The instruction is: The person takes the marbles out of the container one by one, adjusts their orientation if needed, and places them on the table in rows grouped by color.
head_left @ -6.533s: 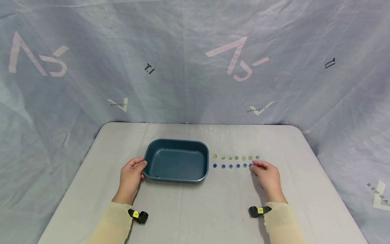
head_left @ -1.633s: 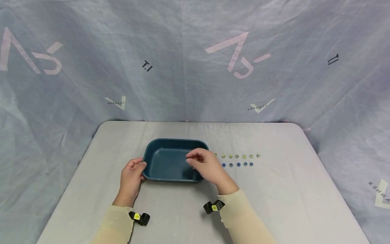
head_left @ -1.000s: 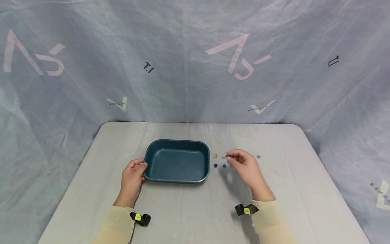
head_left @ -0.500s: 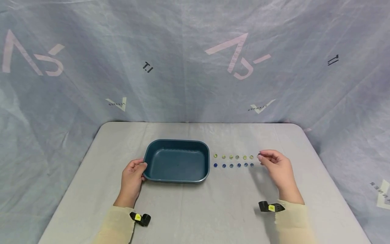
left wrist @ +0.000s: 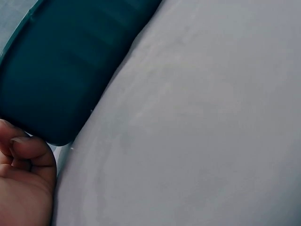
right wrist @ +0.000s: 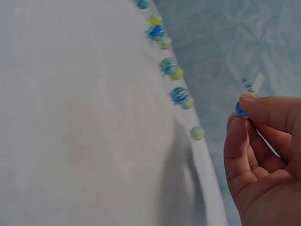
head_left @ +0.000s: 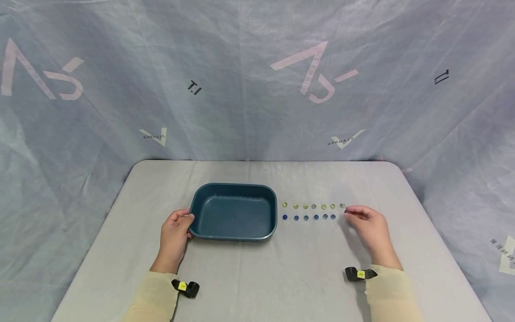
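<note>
My left hand (head_left: 174,237) grips the left end of a dark teal rectangular basin (head_left: 233,238), thumb on the rim. Seen from the left wrist, my fingers (left wrist: 35,148) curl at the basin's corner (left wrist: 70,80). My right hand (head_left: 369,230) is off the table at the right end of two rows of glass marbles. Between thumb and fingertip it pinches a blue marble (right wrist: 240,109), clearest in the right wrist view. The back row has yellow-green marbles (head_left: 306,206), the front row blue marbles (head_left: 315,217). No marble shows inside the basin.
The marble rows run rightward from the basin's right wall. A pale cloth covers the table (head_left: 257,277). Behind it hangs a grey printed sheet (head_left: 241,89). Each wrist carries a small black camera, such as the left one (head_left: 192,290).
A marble that lay in the basin is gone from there. My right hand went from above the basin rightward to the rows' end, then slightly nearer the front row. The left hand stayed put.
</note>
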{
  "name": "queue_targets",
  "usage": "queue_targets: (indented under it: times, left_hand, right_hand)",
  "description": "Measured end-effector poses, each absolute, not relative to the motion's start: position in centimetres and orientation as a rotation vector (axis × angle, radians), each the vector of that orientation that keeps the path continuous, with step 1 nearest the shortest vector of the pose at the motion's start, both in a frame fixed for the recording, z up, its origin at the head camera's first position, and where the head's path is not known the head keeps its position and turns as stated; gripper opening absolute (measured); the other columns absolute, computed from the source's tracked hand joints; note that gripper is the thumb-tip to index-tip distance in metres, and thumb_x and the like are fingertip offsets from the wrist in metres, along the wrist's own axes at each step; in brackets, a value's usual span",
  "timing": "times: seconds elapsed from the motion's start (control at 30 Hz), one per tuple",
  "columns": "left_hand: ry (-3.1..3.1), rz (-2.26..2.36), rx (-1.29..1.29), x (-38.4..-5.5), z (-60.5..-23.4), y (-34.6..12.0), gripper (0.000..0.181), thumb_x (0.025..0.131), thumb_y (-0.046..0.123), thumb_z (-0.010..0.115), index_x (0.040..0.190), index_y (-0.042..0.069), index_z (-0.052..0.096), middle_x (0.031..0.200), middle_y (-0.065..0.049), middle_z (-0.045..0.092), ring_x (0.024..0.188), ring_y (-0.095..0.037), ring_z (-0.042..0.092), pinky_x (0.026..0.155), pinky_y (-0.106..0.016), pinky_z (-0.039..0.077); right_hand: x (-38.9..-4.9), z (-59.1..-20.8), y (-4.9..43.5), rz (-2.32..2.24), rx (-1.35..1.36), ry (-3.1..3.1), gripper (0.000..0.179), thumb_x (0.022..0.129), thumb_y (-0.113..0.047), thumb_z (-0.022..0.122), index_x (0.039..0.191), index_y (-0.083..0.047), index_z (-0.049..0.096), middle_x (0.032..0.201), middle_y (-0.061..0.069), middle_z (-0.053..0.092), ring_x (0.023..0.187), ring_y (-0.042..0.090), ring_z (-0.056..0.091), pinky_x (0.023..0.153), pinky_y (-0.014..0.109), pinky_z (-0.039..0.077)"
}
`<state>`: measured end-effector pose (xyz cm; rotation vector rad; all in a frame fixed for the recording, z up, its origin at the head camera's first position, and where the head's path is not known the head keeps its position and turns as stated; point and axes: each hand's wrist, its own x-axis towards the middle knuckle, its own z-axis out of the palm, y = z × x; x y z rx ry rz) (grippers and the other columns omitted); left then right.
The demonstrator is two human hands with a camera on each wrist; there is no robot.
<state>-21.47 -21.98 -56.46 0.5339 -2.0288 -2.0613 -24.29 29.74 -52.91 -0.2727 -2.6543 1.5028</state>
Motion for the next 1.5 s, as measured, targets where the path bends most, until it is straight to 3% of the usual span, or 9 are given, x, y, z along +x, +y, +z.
queue_targets:
  times: [0.2,0.57,1.5]
  left_hand:
    - [-2.017,-2.087,0.528,-21.6,-56.5,-21.6,0.023,0.1,0.009,0.066,0.119,-0.002,0.061,0.085,-0.004,0.065,0.06,-0.009,0.054,0.054,-0.022,0.048]
    - [-2.04,-2.076,0.553,-21.4,-56.2,-22.0,0.023,0.1,0.01,0.066,0.121,0.0,0.062,0.084,0.0,0.066,0.061,-0.01,0.055,0.055,-0.022,0.048]
    - [-2.028,-2.1,0.524,-21.4,-56.1,-22.2,0.024,0.101,0.01,0.065,0.121,-0.001,0.061,0.085,-0.002,0.067,0.061,-0.01,0.055,0.054,-0.022,0.048]
  right_hand:
    - [-24.4,-54.1,30.0,1.49,-0.348,-2.7,0.029,0.096,-0.017,0.074,0.12,-0.001,0.073,0.105,0.012,0.074,0.085,0.013,0.068,0.068,0.026,0.054]
    - [-24.9,-55.9,29.4,1.509,-0.467,-2.663,0.027,0.094,-0.015,0.076,0.118,-0.003,0.074,0.107,0.012,0.074,0.083,0.013,0.067,0.068,0.023,0.055]
    - [-25.1,-55.6,27.9,1.377,-0.56,-2.696,0.027,0.095,-0.015,0.074,0.119,-0.004,0.075,0.119,0.018,0.071,0.093,0.021,0.069,0.065,0.019,0.052]
